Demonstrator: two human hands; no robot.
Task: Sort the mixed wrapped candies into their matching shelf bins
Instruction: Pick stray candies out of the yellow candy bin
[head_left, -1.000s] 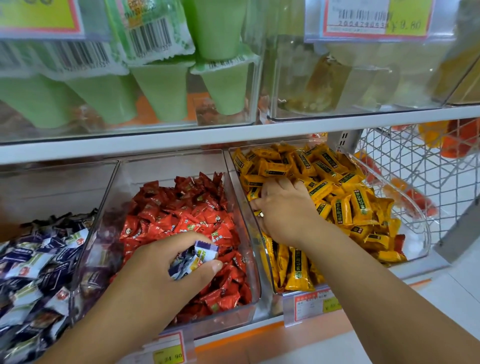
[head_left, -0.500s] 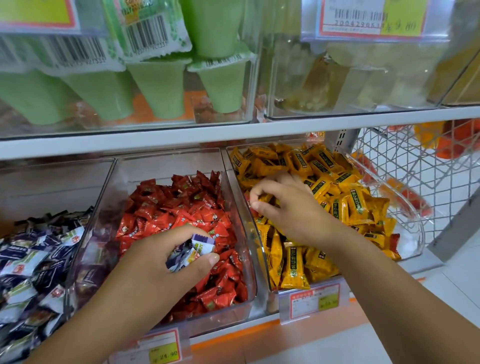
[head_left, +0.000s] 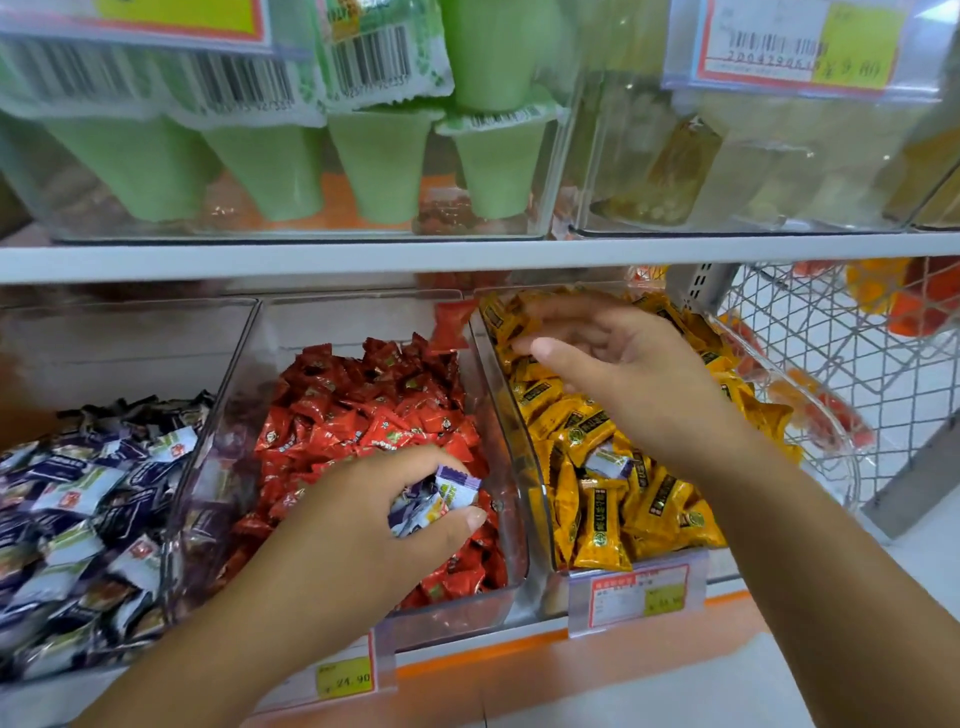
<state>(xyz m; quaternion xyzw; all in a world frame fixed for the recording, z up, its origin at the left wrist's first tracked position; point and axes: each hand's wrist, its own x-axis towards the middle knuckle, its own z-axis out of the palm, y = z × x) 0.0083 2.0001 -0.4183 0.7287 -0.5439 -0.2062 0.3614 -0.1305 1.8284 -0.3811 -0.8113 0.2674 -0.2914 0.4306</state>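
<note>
- The shelf (head_left: 363, 257) overhangs the bins' rear, leaving only a low gap there.
- The purple bin (head_left: 228, 364) is open from above.
- In the red bin (head_left: 353, 322) there is room over the back of the heap. The left hand (head_left: 374, 525), gripping purple candies (head_left: 447, 493), fills the front.
- In the yellow bin (head_left: 524, 431) the right hand (head_left: 623, 364) spreads over the rear, and the front is open.
- A red candy (head_left: 451, 325) is in the air over the wall between those two.
- A wire basket (head_left: 857, 364) stands just right of the yellow bin.

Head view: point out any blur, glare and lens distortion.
Head view: the right hand and the red candy beside it are motion-blurred; the left hand and its purple-white candies are sharp; the shelf edge bows slightly; upper bin walls show glare.
</note>
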